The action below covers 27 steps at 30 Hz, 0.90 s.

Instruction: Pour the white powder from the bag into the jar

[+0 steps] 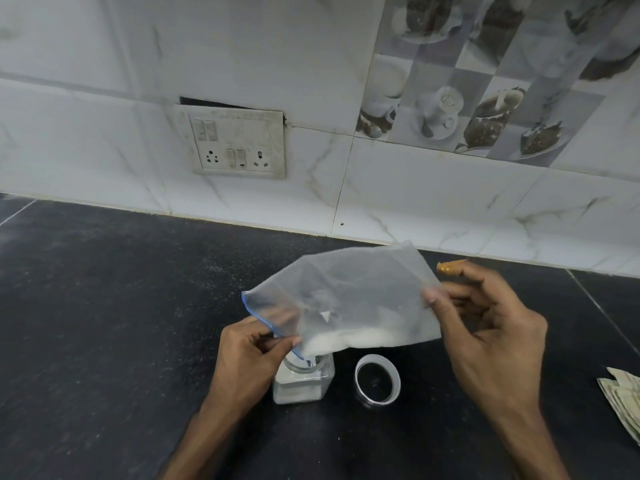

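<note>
A clear zip bag [346,296] with a blue seal edge is held tilted over a small clear jar [303,381]. White powder [349,341] lies along the bag's lower edge, and the bag's mouth corner dips into the jar's opening. The jar stands on the dark counter with white powder in its bottom. My left hand [249,355] pinches the bag's mouth end just above the jar. My right hand [485,334] pinches the bag's raised far corner between thumb and fingers.
The jar's round lid [377,379] lies open side up right of the jar. Folded banknotes [623,400] sit at the right edge. A small brown scrap [450,266] lies behind my right hand. A tiled wall with a switchboard [239,143] rises behind the counter [104,323].
</note>
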Tool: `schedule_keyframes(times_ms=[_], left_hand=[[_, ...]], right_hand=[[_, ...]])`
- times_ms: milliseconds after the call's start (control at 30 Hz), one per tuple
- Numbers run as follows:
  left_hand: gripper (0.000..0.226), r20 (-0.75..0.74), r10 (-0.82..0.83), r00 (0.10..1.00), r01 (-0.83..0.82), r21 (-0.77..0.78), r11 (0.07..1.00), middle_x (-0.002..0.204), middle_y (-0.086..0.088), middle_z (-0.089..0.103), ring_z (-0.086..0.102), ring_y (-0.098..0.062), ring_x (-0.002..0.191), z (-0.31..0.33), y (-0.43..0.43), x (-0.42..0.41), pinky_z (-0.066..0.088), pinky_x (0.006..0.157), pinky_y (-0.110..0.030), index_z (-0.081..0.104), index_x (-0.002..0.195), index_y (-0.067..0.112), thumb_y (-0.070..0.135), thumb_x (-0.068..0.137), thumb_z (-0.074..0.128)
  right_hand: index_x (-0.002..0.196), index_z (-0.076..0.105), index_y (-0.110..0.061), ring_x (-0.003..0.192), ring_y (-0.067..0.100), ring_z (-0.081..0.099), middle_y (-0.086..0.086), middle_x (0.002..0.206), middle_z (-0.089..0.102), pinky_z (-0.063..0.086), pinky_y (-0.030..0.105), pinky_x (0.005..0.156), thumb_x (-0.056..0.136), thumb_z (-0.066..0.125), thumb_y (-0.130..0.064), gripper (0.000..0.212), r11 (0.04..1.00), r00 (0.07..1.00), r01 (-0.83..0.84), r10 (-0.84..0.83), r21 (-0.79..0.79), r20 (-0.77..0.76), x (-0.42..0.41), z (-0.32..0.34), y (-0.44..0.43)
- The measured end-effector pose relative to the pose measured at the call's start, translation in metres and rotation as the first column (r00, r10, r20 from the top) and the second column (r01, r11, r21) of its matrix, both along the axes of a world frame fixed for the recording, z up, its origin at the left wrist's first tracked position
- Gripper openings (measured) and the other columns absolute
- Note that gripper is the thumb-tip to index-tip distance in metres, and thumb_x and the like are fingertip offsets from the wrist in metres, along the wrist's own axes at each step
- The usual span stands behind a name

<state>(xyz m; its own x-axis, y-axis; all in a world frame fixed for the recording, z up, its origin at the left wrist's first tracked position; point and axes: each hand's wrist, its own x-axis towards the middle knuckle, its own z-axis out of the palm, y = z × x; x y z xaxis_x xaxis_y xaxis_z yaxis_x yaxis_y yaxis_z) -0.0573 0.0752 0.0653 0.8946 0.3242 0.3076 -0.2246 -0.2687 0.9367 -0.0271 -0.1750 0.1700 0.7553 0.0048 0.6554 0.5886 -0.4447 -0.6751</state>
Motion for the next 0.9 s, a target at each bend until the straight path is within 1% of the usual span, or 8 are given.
schedule_keyframes(times_ms=[67,133,233,367,433,667,833,900], left_hand=[[0.05,0.003,-0.002,1.0,0.002,0.0,1.0,0.087,0.008,0.077,0.076,-0.007,0.078,0.0002,0.0007,-0.0004,0.062,0.07,-0.028,0.074,0.084,0.038,-0.008,0.069,0.085],[0.049,0.001,0.008,1.0,-0.008,0.017,1.0,0.086,0.011,0.076,0.074,0.0,0.078,0.0003,0.0012,-0.0011,0.061,0.069,-0.023,0.073,0.084,0.038,-0.007,0.068,0.086],[0.051,-0.001,0.012,1.0,-0.012,0.023,1.0,0.081,0.016,0.074,0.073,0.005,0.077,0.0017,0.0009,-0.0019,0.058,0.066,-0.015,0.072,0.082,0.039,-0.008,0.067,0.086],[0.051,-0.013,0.007,1.0,-0.006,0.006,1.0,0.081,0.02,0.077,0.076,-0.008,0.077,0.0004,-0.0005,-0.0022,0.061,0.068,-0.023,0.073,0.08,0.041,-0.007,0.069,0.086],[0.05,-0.002,0.005,1.0,-0.005,0.005,1.0,0.082,0.018,0.077,0.075,-0.002,0.078,0.0013,-0.0003,-0.0023,0.061,0.068,-0.021,0.073,0.081,0.04,-0.007,0.069,0.085],[0.045,-0.003,0.008,1.0,-0.008,0.024,1.0,0.077,0.013,0.077,0.076,-0.006,0.075,0.0019,-0.0004,-0.0031,0.062,0.066,-0.029,0.073,0.078,0.036,-0.007,0.069,0.086],[0.046,-0.005,-0.001,1.0,0.001,0.008,1.0,0.081,0.018,0.077,0.075,-0.003,0.077,0.0029,-0.0008,-0.0044,0.062,0.068,-0.025,0.074,0.081,0.036,-0.006,0.069,0.086],[0.043,-0.017,0.0,1.0,0.0,0.005,1.0,0.078,0.019,0.076,0.076,-0.009,0.076,0.001,-0.0009,-0.0043,0.062,0.067,-0.028,0.075,0.08,0.034,-0.006,0.069,0.086]], right_hand=[[0.125,0.06,-0.019,0.084,0.005,0.074,-0.007,0.095,0.074,0.058,0.016,0.079,0.07,0.086,-0.023,0.061,1.0,0.998,-0.019,0.019,0.004,-0.059,0.0001,0.0005,-0.0033],[0.129,0.056,-0.02,0.082,0.006,0.075,-0.006,0.091,0.075,0.059,0.018,0.08,0.069,0.087,-0.016,0.068,1.0,0.996,-0.021,0.021,0.0,-0.084,0.0017,0.0011,-0.0075],[0.129,0.054,-0.027,0.078,0.003,0.074,-0.012,0.089,0.076,0.056,0.013,0.076,0.073,0.085,-0.011,0.065,1.0,0.998,-0.01,0.008,-0.025,-0.061,0.0001,0.0021,-0.0085],[0.128,0.054,-0.036,0.067,0.011,0.072,-0.019,0.088,0.076,0.056,0.018,0.066,0.074,0.082,-0.026,0.061,1.0,0.997,-0.002,0.001,-0.009,-0.076,-0.0024,0.006,-0.0055],[0.128,0.056,-0.035,0.065,0.013,0.071,-0.021,0.088,0.076,0.056,0.02,0.063,0.074,0.082,-0.027,0.06,1.0,0.997,0.017,-0.017,0.001,-0.069,-0.0025,0.0065,-0.0058],[0.124,0.056,-0.036,0.071,0.013,0.072,-0.02,0.093,0.076,0.058,0.025,0.069,0.075,0.08,-0.028,0.055,0.999,0.998,0.027,-0.025,0.024,-0.057,-0.0044,0.0063,-0.0038],[0.124,0.057,-0.035,0.078,0.008,0.073,-0.023,0.093,0.075,0.057,0.019,0.073,0.075,0.079,-0.028,0.054,0.999,0.999,0.021,-0.02,0.03,-0.046,-0.003,0.0071,-0.0069],[0.124,0.058,-0.031,0.083,0.003,0.074,-0.023,0.094,0.075,0.056,0.016,0.074,0.076,0.079,-0.026,0.052,1.0,0.999,0.009,-0.008,0.015,-0.048,-0.0025,0.0063,-0.0066]])
